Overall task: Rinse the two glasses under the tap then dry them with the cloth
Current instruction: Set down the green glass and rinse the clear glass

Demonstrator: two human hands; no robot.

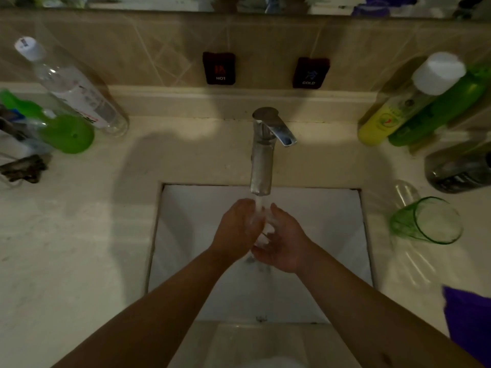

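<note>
Right now both hands meet over the sink (186,235) under the running tap (261,155), the left hand (237,227) and right hand (283,243) curled around a clear glass (261,229) in the stream. The green glass (425,221) stands on the counter (79,235) right of the basin, near a purple cloth (470,320).

The tall tap (261,155) is brushed metal with a glossier chrome lever. The square white sink (186,235) looks smooth and glazed. The pale countertop (79,235) is smooth, stone-like and faintly mottled. The green-tinted tumbler (427,221) is clear, glossy glass. The purple cloth (470,314) looks matt and soft. The 2 green bottles (435,110) are shiny plastic.
</note>
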